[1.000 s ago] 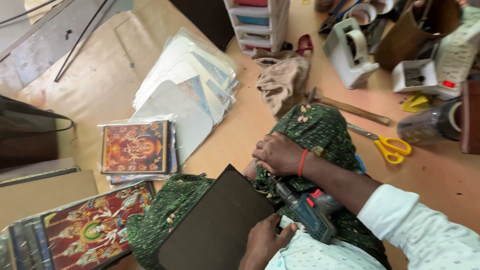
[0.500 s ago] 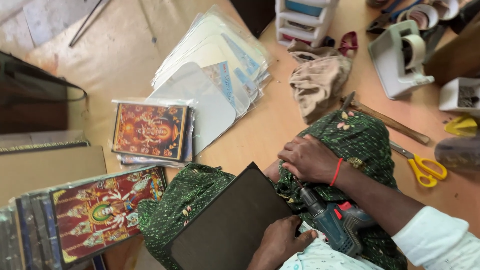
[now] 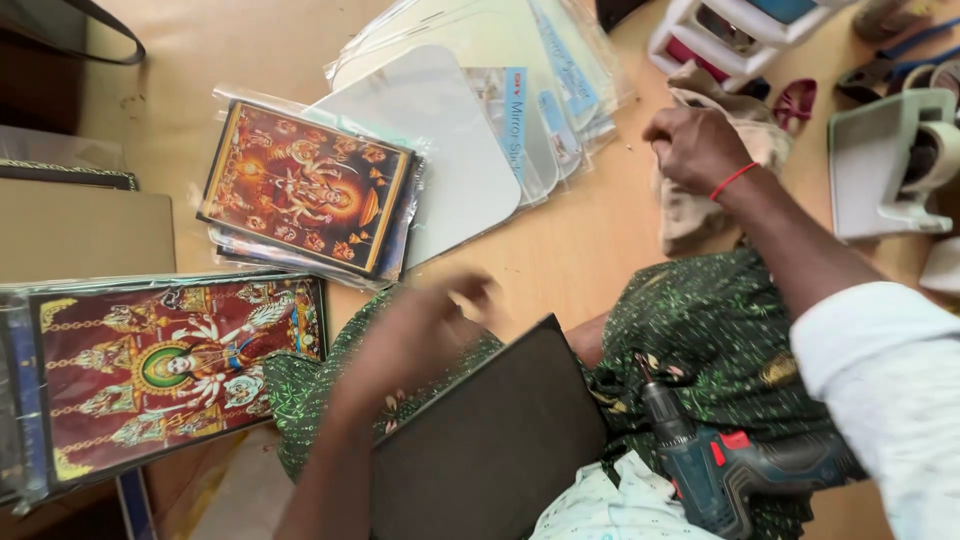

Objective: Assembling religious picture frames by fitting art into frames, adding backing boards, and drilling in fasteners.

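Dark board (image 3: 490,440) lying tilted across the lap, on green patterned cloth (image 3: 720,330); back face up, no picture showing. Blue cordless drill (image 3: 730,470) resting on the lap just beside the board's right edge, bit pointing up toward the knees, touched by neither hand. Judged from that: drilling or screwing not in hand at this instant, tool set aside, board not framed with any print as far as can be seen.

Left hand (image 3: 415,335) blurred with motion above the board's upper left corner, fingers loosely curled; grip apparently empty, though blur makes contact with the board impossible to tell. Right hand (image 3: 695,145) reached out over the wooden surface (image 3: 570,250), clenched into a loose fist just above a crumpled beige rag (image 3: 700,205); whether rag is pinched inside cannot be told. Red thread round that wrist.

Nearby: framed red print (image 3: 160,370) at left, smaller orange print (image 3: 305,190) beyond it, stack of clear-sleeved white sheets (image 3: 450,140), tape dispenser (image 3: 890,165) at far right.
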